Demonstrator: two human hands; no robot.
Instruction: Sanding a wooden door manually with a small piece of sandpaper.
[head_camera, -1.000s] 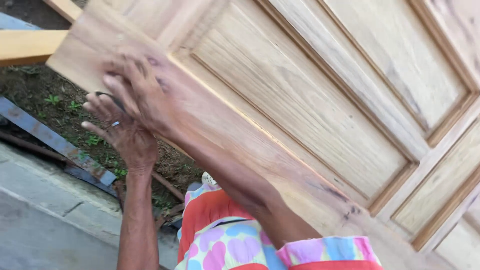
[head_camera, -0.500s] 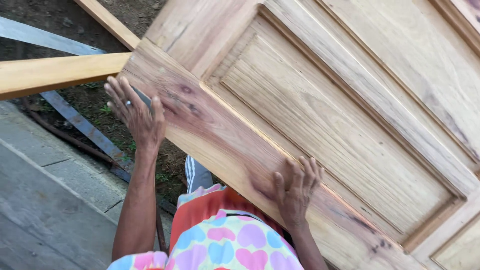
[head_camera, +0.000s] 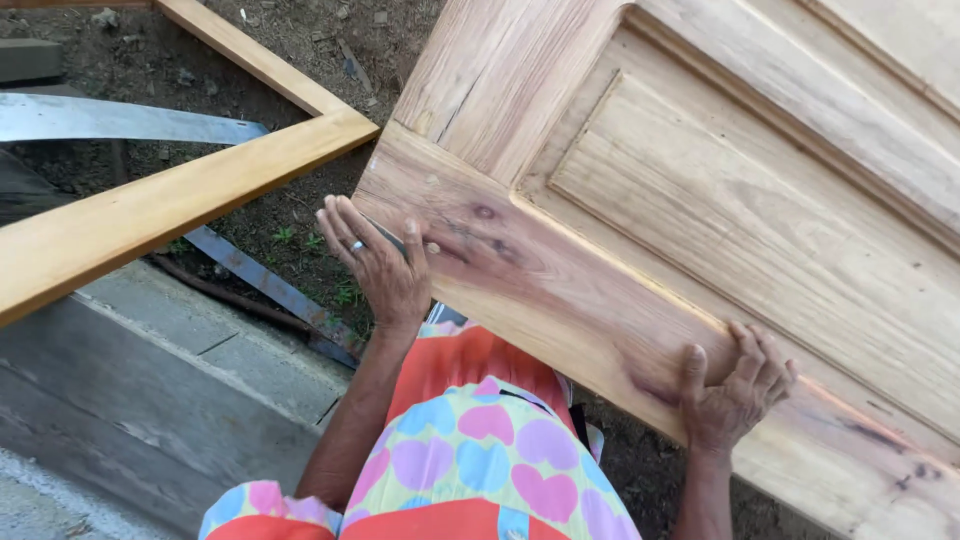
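Bare soil and a concrete kerb (head_camera: 150, 370) lie below as my left hand (head_camera: 385, 265) cups the panelled wooden door (head_camera: 720, 220) at its corner and my right hand (head_camera: 735, 390) wraps its lower edge, fingers curled, steadying its tilt.

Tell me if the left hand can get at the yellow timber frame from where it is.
Probably yes. The left hand grips the door at its corner, and the yellow timber frame lies just beyond it with nothing between; it would have to let go first.
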